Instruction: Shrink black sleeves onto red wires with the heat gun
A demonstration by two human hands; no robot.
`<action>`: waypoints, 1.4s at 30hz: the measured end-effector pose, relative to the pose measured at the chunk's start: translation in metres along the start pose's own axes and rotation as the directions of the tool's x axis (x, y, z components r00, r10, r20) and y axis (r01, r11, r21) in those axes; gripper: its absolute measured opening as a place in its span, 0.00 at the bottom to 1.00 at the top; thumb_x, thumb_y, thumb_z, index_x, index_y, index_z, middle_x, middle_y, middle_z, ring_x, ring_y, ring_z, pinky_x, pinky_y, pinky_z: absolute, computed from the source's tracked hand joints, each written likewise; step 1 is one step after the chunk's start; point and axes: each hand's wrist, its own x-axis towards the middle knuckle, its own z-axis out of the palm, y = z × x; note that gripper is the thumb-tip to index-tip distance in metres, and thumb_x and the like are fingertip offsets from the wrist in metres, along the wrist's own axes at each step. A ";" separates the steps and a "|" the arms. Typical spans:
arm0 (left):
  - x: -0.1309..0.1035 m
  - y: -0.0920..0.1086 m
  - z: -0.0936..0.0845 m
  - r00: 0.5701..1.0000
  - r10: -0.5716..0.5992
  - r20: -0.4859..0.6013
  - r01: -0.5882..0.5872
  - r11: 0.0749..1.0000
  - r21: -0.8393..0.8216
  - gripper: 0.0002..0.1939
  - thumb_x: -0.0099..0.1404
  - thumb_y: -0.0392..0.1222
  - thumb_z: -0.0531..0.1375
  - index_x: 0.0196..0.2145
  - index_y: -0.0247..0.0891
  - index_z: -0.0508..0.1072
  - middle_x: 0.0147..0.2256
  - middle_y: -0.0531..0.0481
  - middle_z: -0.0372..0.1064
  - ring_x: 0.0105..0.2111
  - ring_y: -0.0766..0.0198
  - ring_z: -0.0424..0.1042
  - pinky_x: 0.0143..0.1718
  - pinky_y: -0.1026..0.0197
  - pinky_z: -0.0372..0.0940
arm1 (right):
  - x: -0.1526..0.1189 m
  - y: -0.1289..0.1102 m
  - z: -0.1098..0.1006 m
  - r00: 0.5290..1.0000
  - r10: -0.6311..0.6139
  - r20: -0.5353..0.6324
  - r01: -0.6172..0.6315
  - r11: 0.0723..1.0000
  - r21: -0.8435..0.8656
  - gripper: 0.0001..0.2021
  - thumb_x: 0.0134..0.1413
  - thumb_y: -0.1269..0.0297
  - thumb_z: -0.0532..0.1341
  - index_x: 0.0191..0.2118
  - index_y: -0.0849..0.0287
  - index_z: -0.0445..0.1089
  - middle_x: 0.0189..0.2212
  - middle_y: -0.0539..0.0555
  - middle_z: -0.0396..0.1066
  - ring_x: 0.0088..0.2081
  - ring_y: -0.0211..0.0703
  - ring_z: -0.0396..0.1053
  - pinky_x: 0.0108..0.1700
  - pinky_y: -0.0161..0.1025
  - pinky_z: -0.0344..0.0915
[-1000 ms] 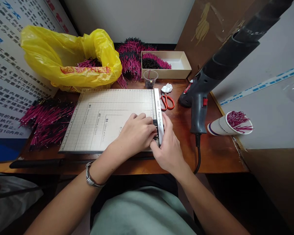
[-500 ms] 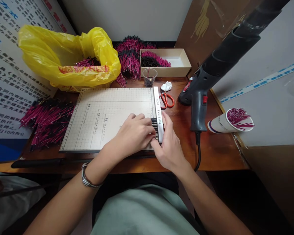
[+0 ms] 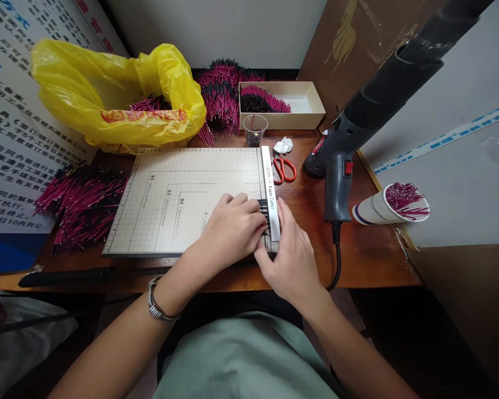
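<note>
A paper cutter (image 3: 195,166) with a printed grid board lies on the table, a white strip (image 3: 270,194) along its right side. Several thin black-ended wires (image 3: 264,205) lie in a row against that strip. My left hand (image 3: 237,224) rests on the board, its fingers curled down and pressed onto the black wires; its fingertips are partly hidden. At the near end of the strip is my right hand (image 3: 289,249), thumb and fingers apart around the corner, with nothing visibly held.
A yellow plastic bag (image 3: 149,127), a wire pile (image 3: 87,205), a tan box (image 3: 303,119), a clear cup (image 3: 255,133) and red-handled scissors (image 3: 285,169) surround the cutter. A heat gun (image 3: 336,172) and a paper cup (image 3: 370,209) stand at right.
My right hand has shifted slightly down and away from the strip, its fingers off the edge. My left hand has moved a little to the right, still at the wires.
</note>
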 end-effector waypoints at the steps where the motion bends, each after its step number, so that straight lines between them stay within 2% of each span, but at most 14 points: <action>1: -0.001 0.000 0.000 1.000 0.000 -0.013 0.000 1.000 -0.004 0.11 0.71 0.39 0.60 0.32 0.39 0.81 0.31 0.48 0.75 0.34 0.57 0.65 0.35 0.53 0.53 | -0.001 0.002 0.002 1.000 -0.005 -0.021 0.005 1.000 -0.006 0.33 0.59 0.62 0.56 0.69 0.63 0.51 0.63 0.68 0.66 0.61 0.57 0.70 0.56 0.56 0.73; 5: -0.006 0.000 -0.003 0.997 -0.002 -0.071 -0.002 0.999 -0.054 0.10 0.71 0.39 0.60 0.34 0.40 0.80 0.34 0.49 0.76 0.35 0.58 0.65 0.36 0.54 0.54 | -0.003 0.007 0.009 0.996 -0.024 -0.085 0.023 1.000 -0.011 0.31 0.60 0.63 0.56 0.68 0.63 0.52 0.61 0.67 0.69 0.59 0.55 0.72 0.56 0.53 0.74; 8: -0.010 0.001 -0.005 0.998 0.004 -0.069 -0.009 0.997 -0.074 0.09 0.71 0.39 0.60 0.33 0.40 0.79 0.34 0.49 0.76 0.35 0.58 0.65 0.36 0.54 0.55 | -0.003 0.008 0.010 0.995 -0.033 -0.095 0.033 0.999 0.003 0.32 0.60 0.63 0.56 0.68 0.63 0.52 0.60 0.66 0.70 0.57 0.53 0.74 0.54 0.51 0.74; 17: -0.012 0.002 -0.002 0.999 0.015 -0.029 -0.017 0.999 -0.045 0.11 0.72 0.38 0.59 0.32 0.39 0.79 0.32 0.48 0.75 0.35 0.57 0.65 0.36 0.53 0.54 | -0.003 0.007 0.008 0.998 -0.006 -0.060 0.008 0.999 0.040 0.34 0.58 0.66 0.55 0.70 0.61 0.49 0.61 0.66 0.70 0.55 0.55 0.75 0.53 0.52 0.75; 25: -0.010 0.007 0.002 0.999 0.015 -0.047 -0.018 0.998 -0.058 0.09 0.71 0.37 0.60 0.33 0.39 0.79 0.33 0.48 0.75 0.37 0.57 0.66 0.36 0.54 0.55 | -0.002 0.006 0.008 0.998 0.022 -0.057 -0.020 0.999 0.048 0.32 0.57 0.67 0.55 0.68 0.63 0.53 0.60 0.65 0.70 0.54 0.54 0.75 0.53 0.51 0.75; 30: -0.014 0.006 -0.003 0.996 0.022 -0.085 -0.029 0.996 -0.088 0.08 0.70 0.37 0.61 0.34 0.39 0.79 0.33 0.48 0.75 0.36 0.57 0.66 0.36 0.54 0.55 | -0.003 0.007 0.008 0.998 0.025 -0.049 -0.022 0.998 0.053 0.32 0.58 0.66 0.55 0.67 0.64 0.53 0.60 0.66 0.71 0.54 0.55 0.75 0.53 0.52 0.75; 42: -0.015 0.002 -0.001 0.994 0.026 -0.110 -0.025 1.000 0.002 0.11 0.71 0.38 0.59 0.31 0.39 0.78 0.31 0.48 0.73 0.34 0.56 0.64 0.35 0.53 0.55 | -0.003 0.007 0.009 0.996 0.081 -0.023 -0.080 0.995 0.054 0.33 0.59 0.66 0.54 0.70 0.60 0.52 0.60 0.63 0.70 0.54 0.54 0.75 0.54 0.52 0.74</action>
